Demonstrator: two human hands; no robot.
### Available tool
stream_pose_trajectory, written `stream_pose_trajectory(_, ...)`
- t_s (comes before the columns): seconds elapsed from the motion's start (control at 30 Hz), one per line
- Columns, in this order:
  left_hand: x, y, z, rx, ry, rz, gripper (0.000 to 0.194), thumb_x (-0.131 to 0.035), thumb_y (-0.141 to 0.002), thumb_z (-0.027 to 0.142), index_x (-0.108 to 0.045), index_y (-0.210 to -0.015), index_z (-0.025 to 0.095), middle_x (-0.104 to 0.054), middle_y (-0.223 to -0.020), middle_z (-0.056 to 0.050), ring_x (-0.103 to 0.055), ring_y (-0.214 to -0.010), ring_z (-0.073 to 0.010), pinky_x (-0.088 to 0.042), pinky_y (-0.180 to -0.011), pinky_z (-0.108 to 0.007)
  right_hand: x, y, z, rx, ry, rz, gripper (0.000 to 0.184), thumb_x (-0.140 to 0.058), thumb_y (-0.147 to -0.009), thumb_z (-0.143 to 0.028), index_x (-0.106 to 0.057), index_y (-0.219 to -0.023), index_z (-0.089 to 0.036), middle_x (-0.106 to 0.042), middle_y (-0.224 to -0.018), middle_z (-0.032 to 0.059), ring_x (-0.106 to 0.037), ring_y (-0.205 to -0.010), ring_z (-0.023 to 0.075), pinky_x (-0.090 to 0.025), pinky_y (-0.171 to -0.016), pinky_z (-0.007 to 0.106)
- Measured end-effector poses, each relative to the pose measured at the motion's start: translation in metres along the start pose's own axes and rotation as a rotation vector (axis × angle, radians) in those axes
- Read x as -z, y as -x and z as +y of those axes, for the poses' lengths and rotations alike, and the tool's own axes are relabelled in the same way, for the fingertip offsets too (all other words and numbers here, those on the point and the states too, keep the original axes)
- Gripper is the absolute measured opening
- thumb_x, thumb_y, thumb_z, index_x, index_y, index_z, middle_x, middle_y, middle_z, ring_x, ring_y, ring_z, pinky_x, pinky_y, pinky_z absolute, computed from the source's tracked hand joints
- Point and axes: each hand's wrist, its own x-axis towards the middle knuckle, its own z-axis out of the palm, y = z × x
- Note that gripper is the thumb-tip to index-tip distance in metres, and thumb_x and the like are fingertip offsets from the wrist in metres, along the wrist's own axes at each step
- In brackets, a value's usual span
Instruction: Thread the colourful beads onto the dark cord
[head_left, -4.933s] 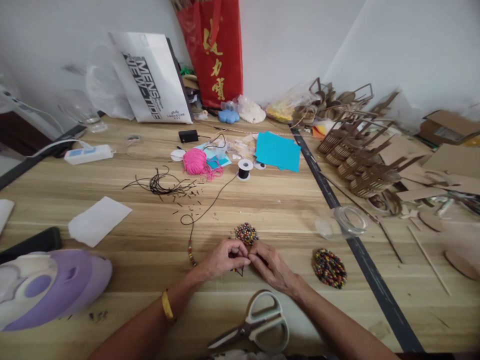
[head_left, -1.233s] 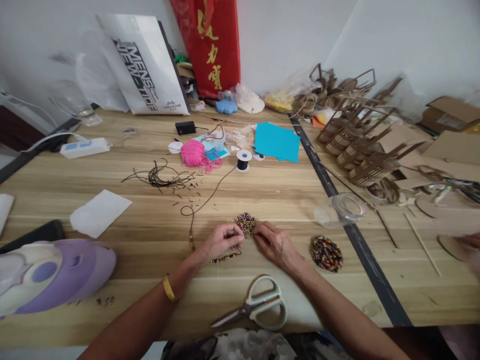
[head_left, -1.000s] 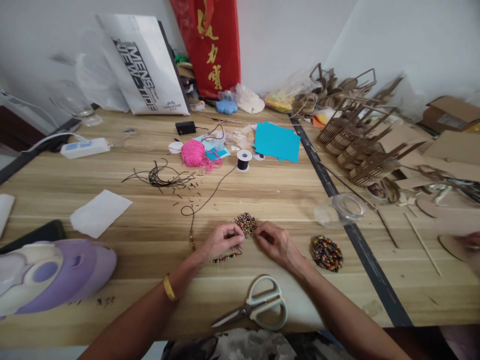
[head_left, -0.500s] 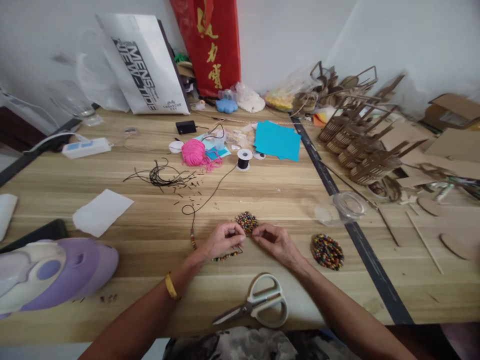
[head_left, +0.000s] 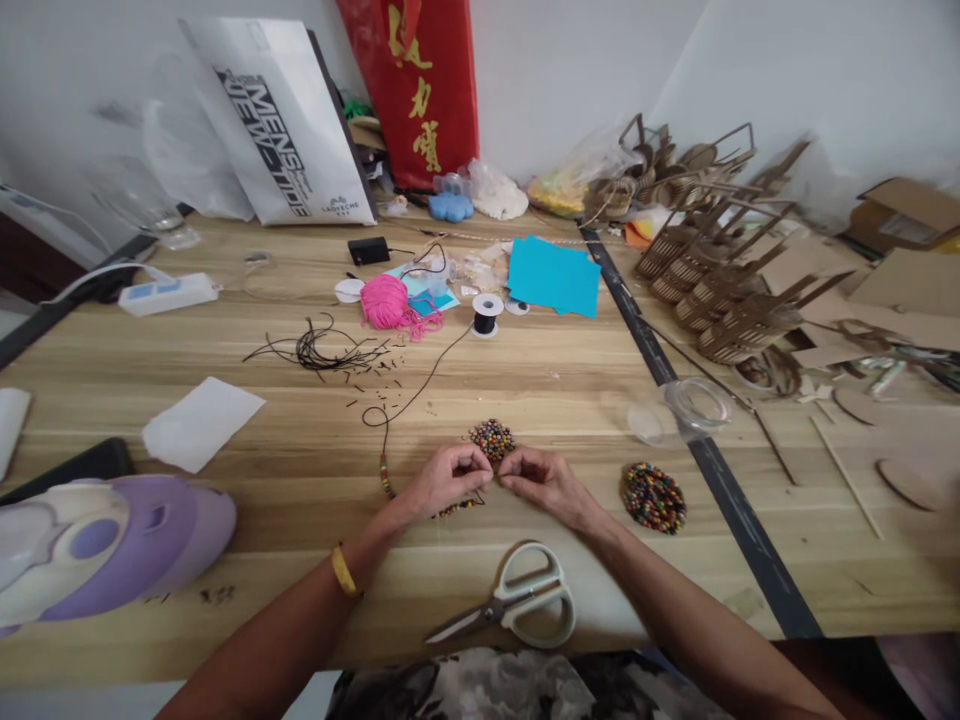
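My left hand (head_left: 452,478) is closed in a pinch, and the end of a black cord (head_left: 429,372) runs up into its fingers. Colourful small beads (head_left: 385,476) are strung on this cord, which passes under my left wrist. Facing it, my right hand (head_left: 546,482) also pinches thumb against forefinger; whatever sits between those fingertips is too small to make out. The two sets of fingertips are almost touching. Just beyond them lies a small pile of loose multicoloured beads (head_left: 493,437). The cord leads back to a black-wound spool (head_left: 485,316).
Scissors (head_left: 517,603) lie close in front of me. A coil of strung beads (head_left: 654,497) rests right of my right hand. Cut black cords (head_left: 319,348), pink yarn (head_left: 385,302) and blue sheets (head_left: 554,277) lie farther back. A purple-and-white device (head_left: 127,548) stands left, small woven baskets (head_left: 705,280) right.
My right hand has moved slightly left, bringing its fingertips closer to those of my left hand. The view has shifted a little; the rest of the table looks the same.
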Motion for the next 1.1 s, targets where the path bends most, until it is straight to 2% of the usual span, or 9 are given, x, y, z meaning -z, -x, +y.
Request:
stream_pose_trajectory(0.23, -0.0016, 0.0001, 0.0, -0.008, -0.054, -0.002, 0.011, -0.059, -0.078, 0.022, -0.061, -0.076, 0.012, -0.062, -0.065, -0.002, -0.053, -0.06, -0.0102, -0.04, -0.057, -0.019, -0.0005, -0.0005, 0.0031, 0.013, -0.054, -0.006, 0.019, -0.065, -0.079, -0.034, -0.06, -0.078, -0.015, -0.059, -0.07, 0.0004, -0.053, -0.064, 0.0114, -0.042, -0.061, 0.024)
stream_pose_trajectory(0.63, -0.0037, 0.001, 0.0023, 0.004, -0.109, 0.006, 0.009, -0.059, -0.076, 0.02, -0.061, -0.073, 0.011, -0.059, -0.062, 0.0, -0.052, -0.057, -0.009, -0.04, -0.055, -0.018, -0.0012, -0.0009, 0.0051, -0.02, -0.109, -0.01, 0.021, -0.067, -0.077, -0.034, -0.058, -0.077, -0.015, -0.056, -0.069, -0.0005, -0.049, -0.062, 0.0106, -0.038, -0.059, 0.023)
stream_pose_trajectory(0.83, -0.0039, 0.0016, 0.0044, 0.019, -0.101, 0.002, 0.013, -0.061, -0.075, 0.024, -0.062, -0.073, 0.012, -0.058, -0.061, 0.0, -0.052, -0.057, -0.0097, -0.04, -0.055, -0.019, -0.001, -0.0007, 0.0036, -0.025, -0.09, -0.021, 0.021, -0.066, -0.078, -0.034, -0.058, -0.077, -0.015, -0.056, -0.069, -0.0005, -0.049, -0.062, 0.0107, -0.038, -0.059, 0.024)
stream_pose_trajectory(1.1, -0.0043, 0.0014, 0.0024, 0.013, -0.109, 0.001, 0.009, -0.059, -0.075, 0.019, -0.062, -0.074, 0.011, -0.057, -0.061, 0.0, -0.05, -0.057, -0.0086, -0.04, -0.055, -0.018, -0.0014, -0.0011, 0.0043, -0.02, -0.072, -0.013, 0.02, -0.066, -0.078, -0.033, -0.058, -0.077, -0.015, -0.055, -0.069, -0.0001, -0.049, -0.063, 0.0108, -0.038, -0.06, 0.024)
